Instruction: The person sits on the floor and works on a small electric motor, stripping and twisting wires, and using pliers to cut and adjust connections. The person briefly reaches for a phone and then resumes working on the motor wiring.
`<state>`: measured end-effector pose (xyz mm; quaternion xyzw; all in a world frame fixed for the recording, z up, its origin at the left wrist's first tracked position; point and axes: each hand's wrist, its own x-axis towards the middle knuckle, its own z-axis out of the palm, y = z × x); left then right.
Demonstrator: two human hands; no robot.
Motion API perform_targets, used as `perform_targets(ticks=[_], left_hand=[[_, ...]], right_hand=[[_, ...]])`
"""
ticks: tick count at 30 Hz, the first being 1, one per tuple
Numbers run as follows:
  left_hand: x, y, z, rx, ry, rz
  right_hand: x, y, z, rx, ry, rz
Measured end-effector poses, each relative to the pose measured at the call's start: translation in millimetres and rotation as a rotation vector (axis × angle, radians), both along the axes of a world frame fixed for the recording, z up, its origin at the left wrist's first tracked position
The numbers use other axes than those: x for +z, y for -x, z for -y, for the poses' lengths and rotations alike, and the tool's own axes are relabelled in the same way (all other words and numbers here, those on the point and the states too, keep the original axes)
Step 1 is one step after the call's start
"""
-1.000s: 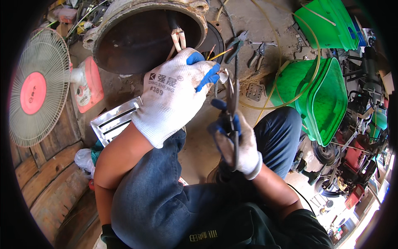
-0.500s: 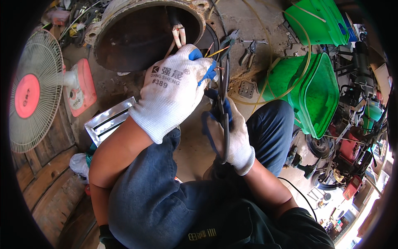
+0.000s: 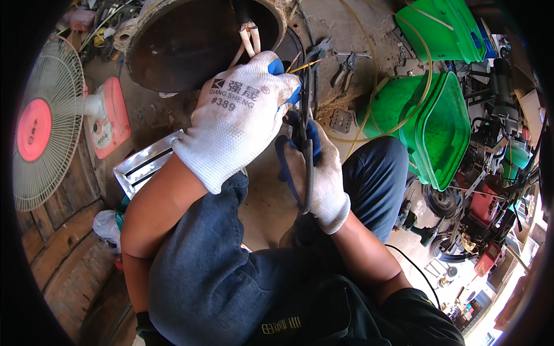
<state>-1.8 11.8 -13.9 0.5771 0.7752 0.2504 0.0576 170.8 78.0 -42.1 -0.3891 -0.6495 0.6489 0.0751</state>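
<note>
My left hand (image 3: pixel 239 115), in a white knit glove with blue-coated fingers, is closed on thin wires; their yellow and reddish ends (image 3: pixel 306 66) stick out past the fingertips. Above the glove, white-sleeved wires (image 3: pixel 250 39) with reddish marks come from a black cable inside a round rusty metal housing (image 3: pixel 122 39). My right hand (image 3: pixel 330 173), gloved alike, is wrapped round the dark handles of scissors (image 3: pixel 308 181). Their blades point up, close beside the left fingertips and the wire ends. Whether the blades touch a wire I cannot make out.
A floor fan (image 3: pixel 34 130) stands at the left, near a shiny metal tray (image 3: pixel 144 164). Beyond my right hand lie pliers (image 3: pixel 344 72), a wrench (image 3: pixel 353 53) and a perforated metal plate (image 3: pixel 341 121). Green bins (image 3: pixel 398 106) and a loose yellowish hose (image 3: pixel 430 63) are at the right.
Both hands have shifted slightly left in view, the left one also slightly up. The scissors look more closed and upright beside the wire ends. Both grips are kept.
</note>
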Motion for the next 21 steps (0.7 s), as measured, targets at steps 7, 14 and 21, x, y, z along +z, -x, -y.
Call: perform_targets(ticks=[7, 14, 21], left_hand=[[-2.7, 2.6, -0.5, 0.024, -0.021, 0.097], [-9.9, 6.8, -1.0, 0.008, -0.127, 0.102], [-5.5, 4.0, -1.9, 0.022, -0.115, 0.113]], right_hand=[[-3.5, 3.1, 10.2, -0.094, 0.059, -0.070], [-27.9, 7.9, 20.8, -0.148, -0.041, -0.217], [-10.1, 14.1, 23.6, -0.207, 0.120, -0.184]])
